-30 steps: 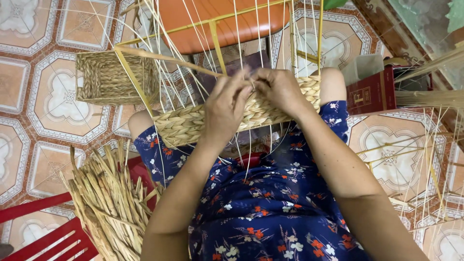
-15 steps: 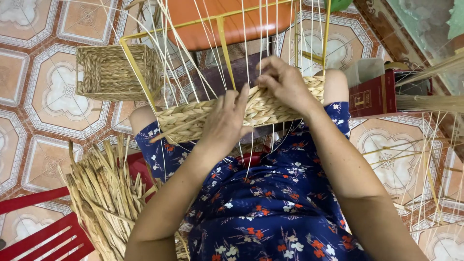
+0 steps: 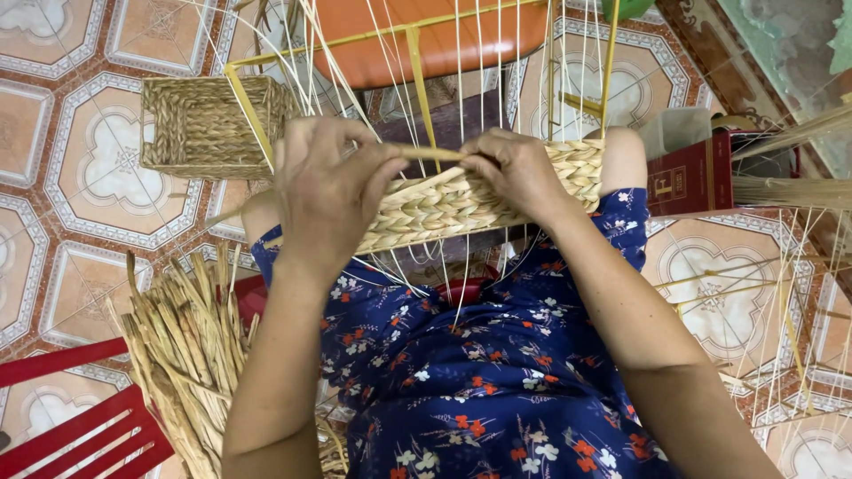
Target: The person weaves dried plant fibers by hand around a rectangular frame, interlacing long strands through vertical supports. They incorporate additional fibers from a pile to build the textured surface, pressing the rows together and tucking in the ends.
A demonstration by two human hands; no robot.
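Observation:
A half-woven straw basket [image 3: 461,208] rests across my knees, built on a yellow frame [image 3: 417,53] with many thin white upright strands. My left hand [image 3: 324,191] and my right hand [image 3: 515,173] meet at its top edge. Between them they pinch one flat straw strand [image 3: 430,153], stretched level across the uprights. My blue flowered dress [image 3: 479,372] fills the lower middle of the view.
A finished rectangular straw basket [image 3: 209,124] stands on the patterned tile floor at upper left. A bundle of loose dried straw [image 3: 182,355] lies at lower left beside a red slatted stool [image 3: 80,426]. An orange seat [image 3: 444,35] is ahead, a dark red box [image 3: 697,177] at right.
Both hands have risen from the woven band to its top edge. The left hand has come up and closed on the strand that the right hand holds.

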